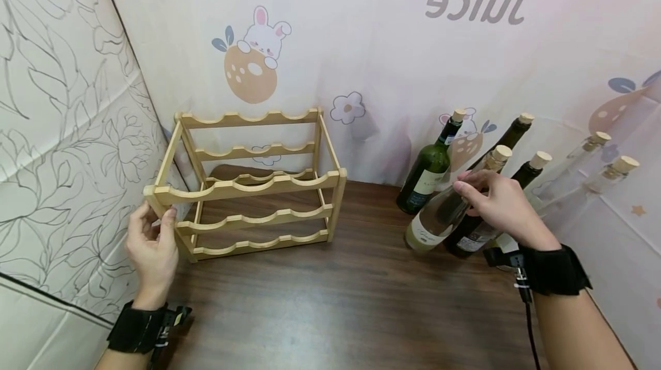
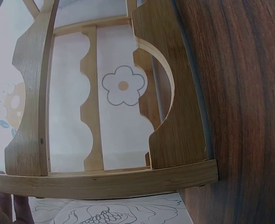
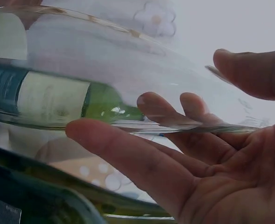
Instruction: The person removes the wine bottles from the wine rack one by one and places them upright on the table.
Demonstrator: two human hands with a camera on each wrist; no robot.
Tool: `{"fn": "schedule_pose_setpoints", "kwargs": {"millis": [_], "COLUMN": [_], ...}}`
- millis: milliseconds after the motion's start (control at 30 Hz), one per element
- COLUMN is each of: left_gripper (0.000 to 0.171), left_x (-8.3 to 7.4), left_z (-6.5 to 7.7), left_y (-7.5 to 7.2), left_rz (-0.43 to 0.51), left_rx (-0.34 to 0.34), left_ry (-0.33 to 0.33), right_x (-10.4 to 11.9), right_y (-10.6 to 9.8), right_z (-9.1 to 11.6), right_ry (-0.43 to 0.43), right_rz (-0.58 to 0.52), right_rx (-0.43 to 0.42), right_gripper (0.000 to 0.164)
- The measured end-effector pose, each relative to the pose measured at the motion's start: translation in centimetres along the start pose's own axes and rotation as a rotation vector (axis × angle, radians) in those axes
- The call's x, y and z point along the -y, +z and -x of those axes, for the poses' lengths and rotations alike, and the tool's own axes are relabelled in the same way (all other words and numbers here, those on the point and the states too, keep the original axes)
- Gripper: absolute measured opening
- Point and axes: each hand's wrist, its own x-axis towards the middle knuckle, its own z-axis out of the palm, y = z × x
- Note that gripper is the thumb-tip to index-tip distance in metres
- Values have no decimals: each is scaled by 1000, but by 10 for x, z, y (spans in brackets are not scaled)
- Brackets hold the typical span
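Observation:
A light wooden wine rack (image 1: 253,186) with scalloped bars stands on the table at the left. My left hand (image 1: 154,244) grips its front left post near the top, and in the left wrist view a few fingertips (image 2: 23,210) show beside the post. Over at the right, my right hand (image 1: 496,201) holds a clear glass bottle (image 1: 436,218) with a cork and pale label by its upper part, thumb on one side and fingers on the other. The bottle leans in the head view. Just behind it stands a green wine bottle (image 1: 431,166), seen through the glass in the right wrist view.
More corked bottles crowd the right corner: a dark bottle (image 1: 516,129), another dark bottle (image 1: 529,170) and clear bottles (image 1: 609,176) by the wall. Patterned cloth (image 1: 361,26) hangs behind the brown table (image 1: 330,301). A cable (image 1: 531,330) hangs from the right wrist strap.

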Motion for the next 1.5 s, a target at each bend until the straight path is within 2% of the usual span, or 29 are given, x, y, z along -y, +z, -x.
{"fn": "schedule_pose_setpoints", "kwargs": {"millis": [133,333,567,800,1033,1333,1500], "left_gripper": [33,34,31,33,36,35,33], "left_x": [1,3,2,4,8,3,-2], "left_z": [2,5,-1,-2,0,1,0], "left_y": [-1,0,3,2,0,-1,0], "left_rz": [-13,-15,24,18,18,18,9], "left_rx": [6,9,-20,0,-13,6,14], "left_ry": [-12,-29,4,16,9,1,-21], "right_x": [-12,-22,-19,-16,-16,-13,-15], "right_y": [1,1,-4,1,1,1,6], "right_z": [-10,-21,-33,-33,-33,-33,-31], "right_ry": [45,78,104,175,156,134,151], "right_rz": [-40,-41,-112,-140,-136,-139,-174], "right_rx": [24,71,104,120,104,90,105], "right_gripper": [63,70,75,78,78,77,79]}}
